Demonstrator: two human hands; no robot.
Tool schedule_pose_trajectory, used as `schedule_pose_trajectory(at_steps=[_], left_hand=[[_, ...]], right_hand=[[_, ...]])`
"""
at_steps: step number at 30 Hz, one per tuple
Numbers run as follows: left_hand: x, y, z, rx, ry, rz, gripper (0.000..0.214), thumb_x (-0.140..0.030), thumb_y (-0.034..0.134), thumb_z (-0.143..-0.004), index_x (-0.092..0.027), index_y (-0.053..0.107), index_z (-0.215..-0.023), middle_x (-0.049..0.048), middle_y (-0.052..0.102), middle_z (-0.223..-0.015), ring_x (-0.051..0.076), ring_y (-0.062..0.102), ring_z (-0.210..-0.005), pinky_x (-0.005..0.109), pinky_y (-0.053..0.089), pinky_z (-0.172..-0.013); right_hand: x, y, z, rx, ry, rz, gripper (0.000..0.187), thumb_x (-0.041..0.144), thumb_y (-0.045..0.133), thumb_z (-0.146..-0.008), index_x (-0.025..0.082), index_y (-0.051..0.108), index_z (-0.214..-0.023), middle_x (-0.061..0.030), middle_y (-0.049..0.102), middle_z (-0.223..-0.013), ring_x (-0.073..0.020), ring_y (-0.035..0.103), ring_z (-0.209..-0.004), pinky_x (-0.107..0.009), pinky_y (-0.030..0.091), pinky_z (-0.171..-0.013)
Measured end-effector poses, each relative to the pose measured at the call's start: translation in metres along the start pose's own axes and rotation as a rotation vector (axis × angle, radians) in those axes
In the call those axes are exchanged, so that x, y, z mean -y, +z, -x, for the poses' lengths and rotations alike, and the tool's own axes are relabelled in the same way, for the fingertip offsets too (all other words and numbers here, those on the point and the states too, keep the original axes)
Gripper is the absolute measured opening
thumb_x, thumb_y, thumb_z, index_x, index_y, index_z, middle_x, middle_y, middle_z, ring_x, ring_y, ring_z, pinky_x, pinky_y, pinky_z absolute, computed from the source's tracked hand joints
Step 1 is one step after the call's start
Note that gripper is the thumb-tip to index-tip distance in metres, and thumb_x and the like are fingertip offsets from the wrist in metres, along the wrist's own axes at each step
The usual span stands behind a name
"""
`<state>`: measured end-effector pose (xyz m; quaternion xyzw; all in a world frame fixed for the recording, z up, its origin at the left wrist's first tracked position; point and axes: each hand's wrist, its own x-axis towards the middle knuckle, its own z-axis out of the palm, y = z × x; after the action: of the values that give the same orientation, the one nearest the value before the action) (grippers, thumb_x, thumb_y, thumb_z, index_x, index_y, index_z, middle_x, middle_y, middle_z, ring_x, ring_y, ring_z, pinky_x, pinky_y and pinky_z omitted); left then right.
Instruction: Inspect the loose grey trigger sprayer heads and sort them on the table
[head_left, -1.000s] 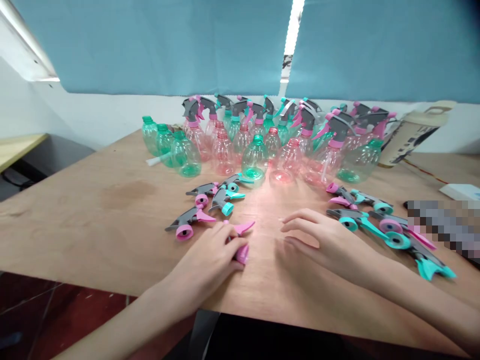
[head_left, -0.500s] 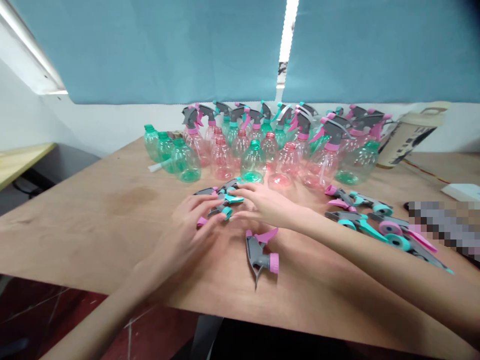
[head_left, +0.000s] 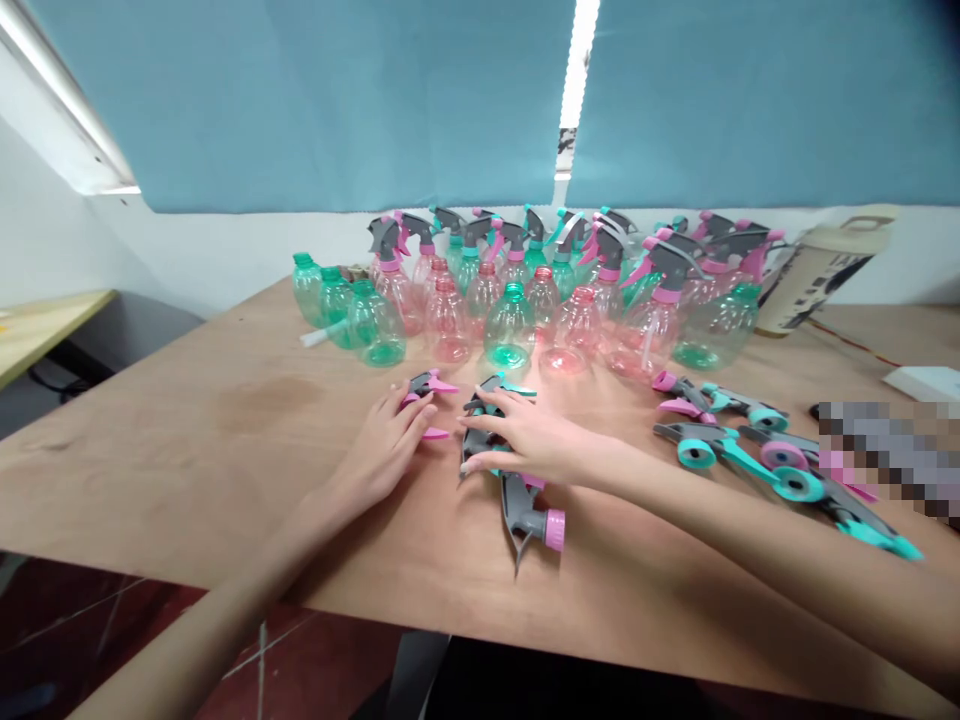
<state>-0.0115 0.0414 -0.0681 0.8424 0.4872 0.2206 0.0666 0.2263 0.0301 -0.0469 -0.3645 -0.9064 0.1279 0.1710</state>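
Observation:
My left hand (head_left: 386, 445) lies over grey-and-pink trigger spray heads (head_left: 441, 384), its fingers stretched out and partly hiding them. To its right, my right hand (head_left: 521, 430) rests with spread fingers on a cluster of grey-and-teal spray heads (head_left: 474, 440). Neither hand is closed round anything. Just below the right hand, one grey spray head with a pink collar (head_left: 553, 530) lies on its side. How many heads lie under the fingers is hidden.
Beyond my hands stand several green bottles (head_left: 510, 335) and pink bottles (head_left: 448, 335), many at the back topped with spray heads. More loose spray heads (head_left: 697, 452) lie at the right, near a blurred-out dark object (head_left: 892, 460). A cream flask (head_left: 821, 270) stands behind.
My hands have moved apart. The heaped spray heads between them are now split into a pink group on the left and a mostly teal group on the right, near the single pink-collared one.

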Motion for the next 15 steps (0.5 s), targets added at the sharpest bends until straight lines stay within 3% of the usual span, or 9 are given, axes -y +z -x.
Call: schedule_pose_trajectory(at_steps=[3, 8, 11, 13, 15], left_hand=[[-0.021, 0.006, -0.004, -0.003, -0.045, 0.019, 0.045, -0.041, 0.026, -0.098, -0.021, 0.052, -0.128, 0.0105, 0.048, -0.139, 0.029, 0.032, -0.137, 0.054, 0.029, -0.109], [-0.044, 0.011, -0.013, 0.004, -0.113, 0.032, 0.05, -0.043, 0.021, -0.099, -0.018, 0.053, -0.128, 0.0116, 0.049, -0.138, 0.031, 0.029, -0.137, 0.055, 0.027, -0.109], [-0.058, 0.003, -0.01, -0.099, -0.135, 0.051, 0.047, -0.043, 0.024, -0.099, -0.019, 0.051, -0.128, 0.011, 0.044, -0.14, 0.028, 0.032, -0.135, 0.052, 0.029, -0.109], [-0.073, -0.005, -0.003, -0.201, -0.049, 0.081, 0.04, -0.042, 0.031, -0.098, -0.02, 0.058, -0.118, 0.0099, 0.046, -0.136, 0.025, 0.04, -0.128, 0.047, 0.034, -0.107], [-0.092, -0.012, 0.006, -0.119, 0.164, 0.095, 0.03, -0.037, 0.044, -0.095, -0.021, 0.059, -0.114, 0.0082, 0.055, -0.123, 0.023, 0.048, -0.119, 0.041, 0.039, -0.102]], right_hand=[[0.002, 0.002, 0.007, -0.007, 0.012, -0.036, 0.069, 0.066, 0.038, -0.085, 0.018, 0.047, -0.135, -0.0196, 0.032, -0.147, -0.0331, 0.031, -0.135, -0.049, 0.033, -0.107], [0.002, 0.004, 0.0, -0.046, 0.052, -0.097, 0.076, 0.066, 0.037, -0.086, 0.013, 0.033, -0.142, -0.0203, 0.033, -0.146, -0.0318, 0.027, -0.138, -0.047, 0.034, -0.107], [0.001, -0.009, 0.008, -0.077, 0.072, -0.131, 0.077, 0.063, 0.038, -0.088, 0.013, 0.025, -0.145, -0.0191, 0.029, -0.149, -0.0288, 0.023, -0.14, -0.046, 0.031, -0.109], [-0.001, -0.024, 0.021, -0.135, 0.119, -0.164, 0.069, 0.06, 0.038, -0.09, 0.018, 0.028, -0.144, -0.0164, 0.03, -0.149, -0.0277, 0.025, -0.139, -0.048, 0.031, -0.109], [-0.003, -0.04, 0.039, -0.234, 0.158, -0.185, 0.059, 0.054, 0.039, -0.092, 0.02, 0.035, -0.139, -0.0145, 0.04, -0.143, -0.0263, 0.035, -0.134, -0.049, 0.032, -0.108]])
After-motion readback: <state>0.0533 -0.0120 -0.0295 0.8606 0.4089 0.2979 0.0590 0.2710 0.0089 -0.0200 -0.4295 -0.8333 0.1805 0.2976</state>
